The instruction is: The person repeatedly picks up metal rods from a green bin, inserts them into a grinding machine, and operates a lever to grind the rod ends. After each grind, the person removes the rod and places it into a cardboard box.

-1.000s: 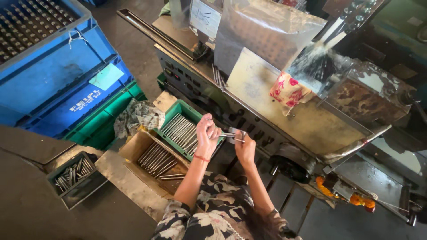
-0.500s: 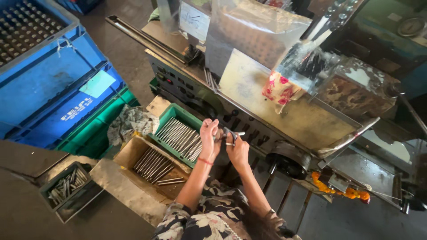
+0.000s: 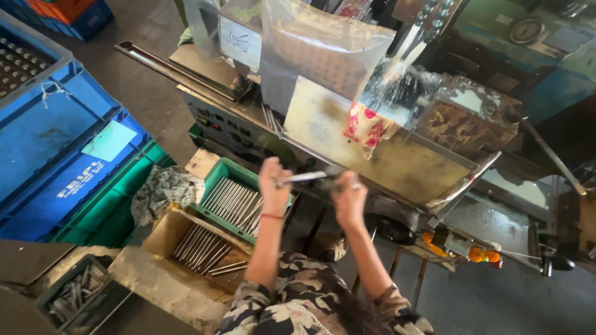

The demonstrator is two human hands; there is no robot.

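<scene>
We see a thin metal rod (image 3: 302,177) held level between both hands, close to the machine (image 3: 397,161). The left hand (image 3: 274,183) and right hand (image 3: 349,197) each seem clamped on an end, though it is blurry. Many rods wait in the green tray (image 3: 231,200) and the cardboard box (image 3: 202,248) below.

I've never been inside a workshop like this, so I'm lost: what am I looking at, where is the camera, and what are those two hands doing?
The camera sits on the worker's head and looks down, so the two arms reaching up from the bottom are that person's own. The left hand and the right hand hold a thin metal rod between them, level, in front of a worn metal machine partly covered with clear plastic sheeting. Below the hands, a green tray and a cardboard box each hold more such rods lying side by side. Beside them lie a crumpled cloth and stacked blue crates. A small bin at lower left holds shorter metal pieces.
</scene>
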